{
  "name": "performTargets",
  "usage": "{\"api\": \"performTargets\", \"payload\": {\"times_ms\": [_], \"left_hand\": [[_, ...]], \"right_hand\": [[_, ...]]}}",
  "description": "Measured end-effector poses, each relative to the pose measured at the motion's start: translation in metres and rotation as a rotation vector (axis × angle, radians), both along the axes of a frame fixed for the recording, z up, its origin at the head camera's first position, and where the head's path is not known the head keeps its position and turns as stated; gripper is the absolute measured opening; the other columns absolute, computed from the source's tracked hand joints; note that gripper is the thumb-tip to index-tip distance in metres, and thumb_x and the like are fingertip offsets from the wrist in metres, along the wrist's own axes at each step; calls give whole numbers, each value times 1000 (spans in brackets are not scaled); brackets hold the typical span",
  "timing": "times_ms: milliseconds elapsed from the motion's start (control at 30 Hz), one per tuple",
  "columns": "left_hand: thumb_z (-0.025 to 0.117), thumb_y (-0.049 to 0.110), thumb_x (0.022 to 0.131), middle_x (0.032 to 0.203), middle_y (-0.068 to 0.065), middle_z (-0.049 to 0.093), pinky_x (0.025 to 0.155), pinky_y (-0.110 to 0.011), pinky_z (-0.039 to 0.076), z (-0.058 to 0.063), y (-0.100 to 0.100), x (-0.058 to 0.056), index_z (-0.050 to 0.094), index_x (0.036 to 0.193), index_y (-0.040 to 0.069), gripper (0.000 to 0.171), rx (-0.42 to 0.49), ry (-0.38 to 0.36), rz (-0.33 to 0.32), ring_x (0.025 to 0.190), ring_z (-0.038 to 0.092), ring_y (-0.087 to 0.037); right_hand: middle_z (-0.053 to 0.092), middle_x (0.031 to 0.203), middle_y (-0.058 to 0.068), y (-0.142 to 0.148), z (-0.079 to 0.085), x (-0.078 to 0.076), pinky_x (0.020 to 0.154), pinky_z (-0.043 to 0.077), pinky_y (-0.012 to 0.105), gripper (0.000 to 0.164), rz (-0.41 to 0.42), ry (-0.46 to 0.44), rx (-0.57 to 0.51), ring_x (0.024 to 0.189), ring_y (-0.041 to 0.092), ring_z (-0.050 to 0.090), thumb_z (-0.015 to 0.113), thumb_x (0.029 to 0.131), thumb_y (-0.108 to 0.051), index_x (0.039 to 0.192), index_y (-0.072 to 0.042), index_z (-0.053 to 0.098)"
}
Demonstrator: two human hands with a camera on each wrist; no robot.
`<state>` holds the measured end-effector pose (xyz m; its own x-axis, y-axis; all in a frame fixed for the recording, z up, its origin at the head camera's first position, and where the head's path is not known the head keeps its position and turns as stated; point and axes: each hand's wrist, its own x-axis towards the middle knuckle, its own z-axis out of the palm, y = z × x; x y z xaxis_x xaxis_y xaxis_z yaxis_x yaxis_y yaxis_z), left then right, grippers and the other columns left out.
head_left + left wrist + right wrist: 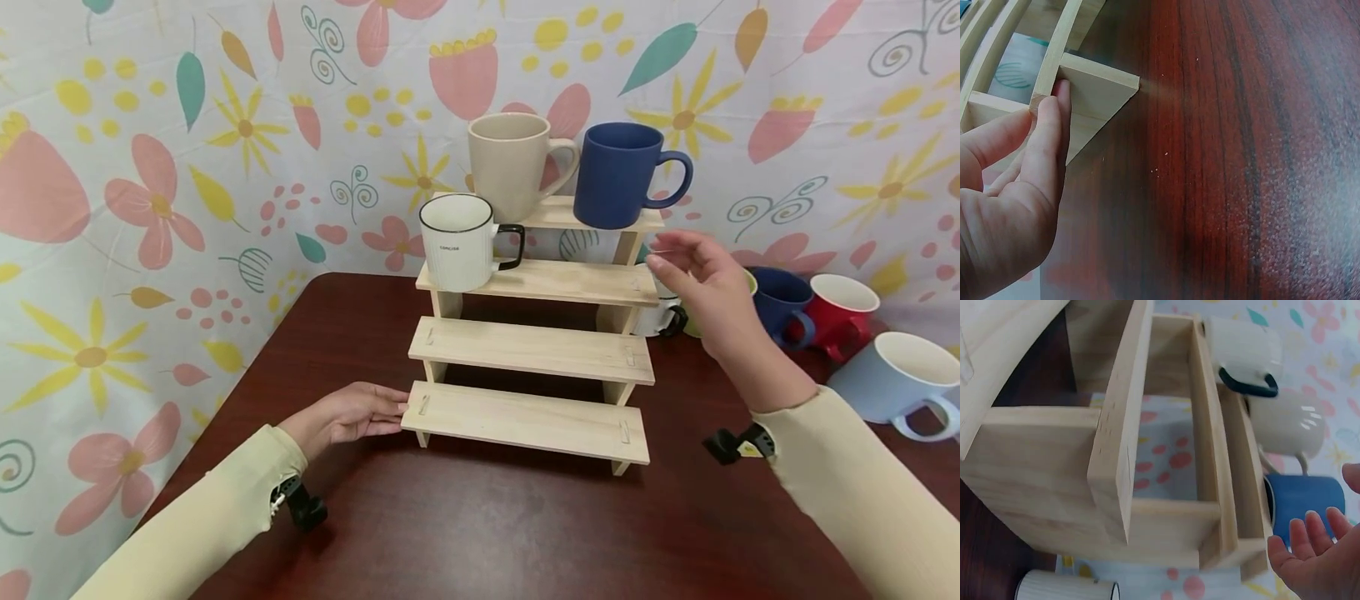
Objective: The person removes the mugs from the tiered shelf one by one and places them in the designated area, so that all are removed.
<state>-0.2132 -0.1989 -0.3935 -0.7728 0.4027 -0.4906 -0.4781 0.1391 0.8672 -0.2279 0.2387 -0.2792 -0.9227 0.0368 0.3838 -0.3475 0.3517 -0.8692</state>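
Observation:
A stepped wooden shelf rack (525,421) stands on the table. At the left end of its lowest board my left hand (352,414) holds the corner, with the thumb above and fingers (1044,147) below. My right hand (701,279) hovers past the rack's right side, fingers loosely bent and holding nothing. Nearest to it, a dark blue mug (617,175) sits on the top board, handle to the right. Beside that mug is a beige mug (510,162). One level lower, at the left, stands a white mug (459,250) with black rim and handle.
Right of the rack, several mugs stand on the dark wooden table (525,533): a red mug (836,321), another dark blue mug (778,300) and a light blue mug (892,379). A white mug (652,321) is partly hidden behind the rack. A patterned cloth (247,167) hangs behind.

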Motion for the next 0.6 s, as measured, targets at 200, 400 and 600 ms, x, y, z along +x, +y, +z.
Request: {"api": "performTargets", "payload": {"times_ms": [200, 400, 600], "left_hand": [[48, -3, 103, 91, 5, 72, 77, -16, 60, -1, -1, 0, 31, 151, -19, 53, 4, 4, 2, 83, 70, -3], [48, -3, 104, 92, 7, 72, 78, -16, 60, -1, 0, 0, 31, 151, -18, 53, -6, 7, 3, 84, 70, -3], [47, -3, 104, 92, 7, 72, 78, -16, 60, 0, -1, 0, 29, 152, -18, 53, -9, 1, 2, 84, 70, -3]], "right_hand": [[56, 116, -29, -21, 4, -9, 89, 45, 3, 45, 96, -67, 63, 113, -9, 52, 64, 102, -24, 143, -11, 51], [57, 133, -12, -43, 4, -15, 95, 47, 6, 59, 225, -133, -3, 128, 4, 51, 62, 102, -21, 154, -6, 39], [42, 162, 14, -62, 8, -25, 120, 42, 33, 69, 285, -230, -33, 150, 26, 41, 62, 102, -25, 162, -14, 29]]}}
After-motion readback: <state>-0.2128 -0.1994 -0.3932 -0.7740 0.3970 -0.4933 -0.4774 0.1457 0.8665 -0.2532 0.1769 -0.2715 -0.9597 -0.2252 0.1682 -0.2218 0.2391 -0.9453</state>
